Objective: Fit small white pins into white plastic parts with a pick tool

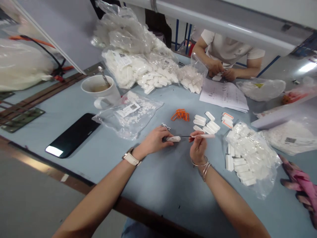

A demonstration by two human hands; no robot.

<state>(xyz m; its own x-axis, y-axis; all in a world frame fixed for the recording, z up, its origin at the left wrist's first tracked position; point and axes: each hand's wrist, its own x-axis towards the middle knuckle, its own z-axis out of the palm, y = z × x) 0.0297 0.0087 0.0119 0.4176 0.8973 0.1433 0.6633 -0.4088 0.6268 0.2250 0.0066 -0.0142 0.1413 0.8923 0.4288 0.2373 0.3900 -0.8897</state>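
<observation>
My left hand [160, 138] is closed on a small white plastic case [173, 139], its long side lying left to right just above the table. In my right hand [198, 145] is a slim tool with a pale handle [208, 136] and a thin dark shaft, which looks like a small screwdriver. Its shaft points left at the case's right end; whether the tip touches cannot be made out. Tiny white parts [165, 126] lie behind my left hand. Orange rectangular frames [180, 114] form a pile further back, with loose white cases [206, 123] to their right.
A mug [86, 86] with a spoon, a phone [73, 135] and a bag of tiny parts [135, 114] are at left. Bags of white pieces [148, 62] fill the back. At right are an open bag of cases [255, 148] and pink gloves [300, 181]. A co-worker [230, 53] sits opposite.
</observation>
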